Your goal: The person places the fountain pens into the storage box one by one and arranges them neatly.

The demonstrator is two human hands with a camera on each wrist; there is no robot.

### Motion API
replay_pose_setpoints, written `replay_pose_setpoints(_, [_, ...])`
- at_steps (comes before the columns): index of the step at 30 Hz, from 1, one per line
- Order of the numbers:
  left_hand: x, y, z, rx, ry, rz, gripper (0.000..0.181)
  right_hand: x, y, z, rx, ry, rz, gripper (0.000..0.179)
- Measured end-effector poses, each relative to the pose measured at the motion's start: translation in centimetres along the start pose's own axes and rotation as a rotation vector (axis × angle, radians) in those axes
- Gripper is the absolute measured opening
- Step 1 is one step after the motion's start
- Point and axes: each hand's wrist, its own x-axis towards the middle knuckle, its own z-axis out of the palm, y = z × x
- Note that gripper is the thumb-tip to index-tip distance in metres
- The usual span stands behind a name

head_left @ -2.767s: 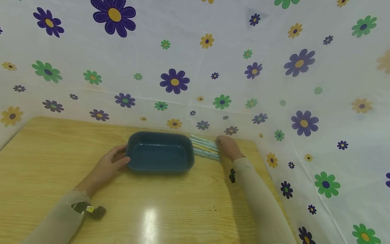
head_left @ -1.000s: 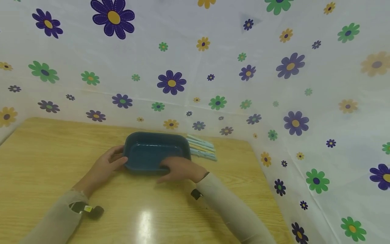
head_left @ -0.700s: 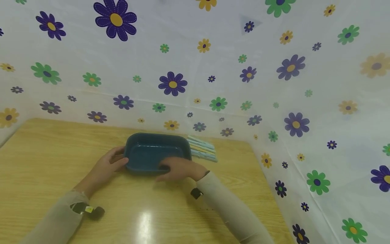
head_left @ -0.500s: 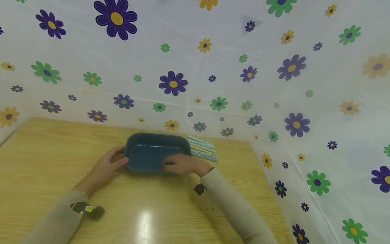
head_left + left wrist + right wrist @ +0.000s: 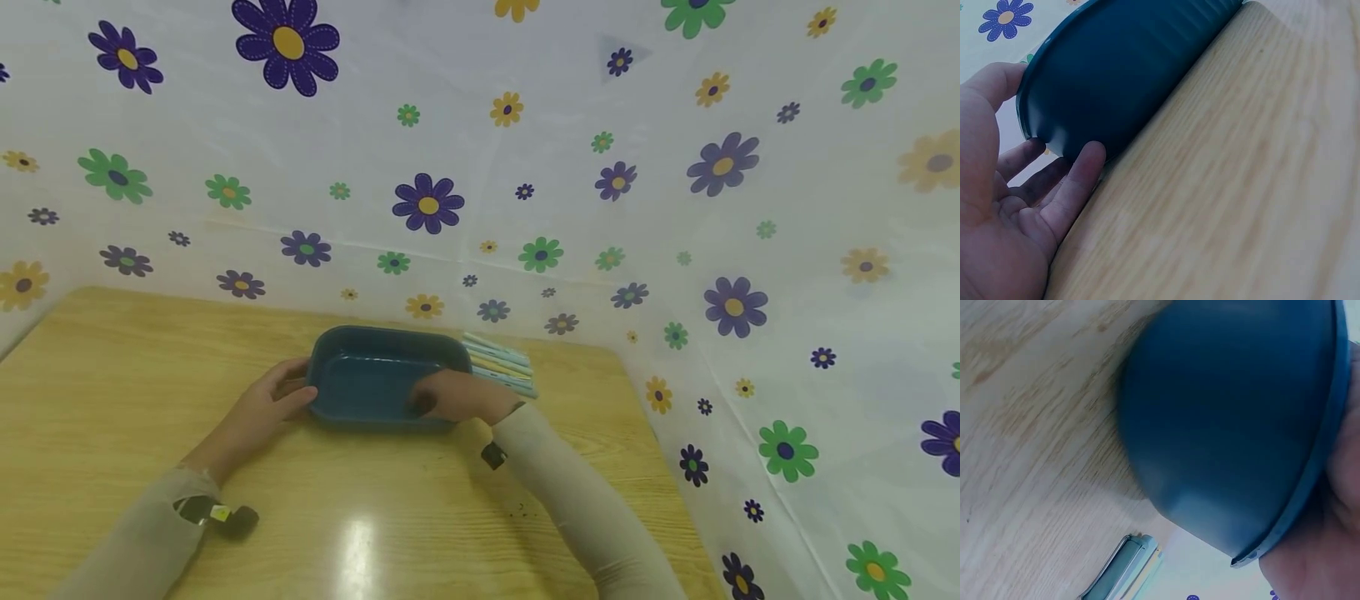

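Observation:
A dark blue oblong plastic bin with rounded corners stands on the wooden table. My left hand holds its left end; in the left wrist view a finger bends at the rim and another fingertip lies on the outer wall. My right hand reaches over the front right rim into the bin, blurred, with a dark patch at its fingers. In the right wrist view the bin's outer wall hides the fingertips; I cannot tell whether they hold anything.
Several slim pale blue and yellow sticks lie side by side just right of the bin. Flower-printed white sheeting hangs behind the wooden table and along its right side.
My right hand has left the sticks and come left into the bin. Its thumb, earlier outside the front wall, has drawn in over the rim. My left hand stays at the left end.

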Motion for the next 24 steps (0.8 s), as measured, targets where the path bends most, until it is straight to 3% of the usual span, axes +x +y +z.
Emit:
replay_pose_setpoints(8, [-0.13,0.32,0.16,0.008,-0.001,-0.015,0.067,0.47,0.18,0.32,-0.082,-0.018,0.015,0.013])
replay_pose_setpoints(16, [-0.01,0.11,0.04,0.01,-0.001,-0.023,0.067,0.87,0.36,0.74,-0.103,0.024,0.018,0.007])
replay_pose_setpoints(24, [0.01,0.02,0.02,0.004,-0.004,-0.025,0.069,0.94,0.37,0.7,-0.076,0.059,-0.058,0.008])
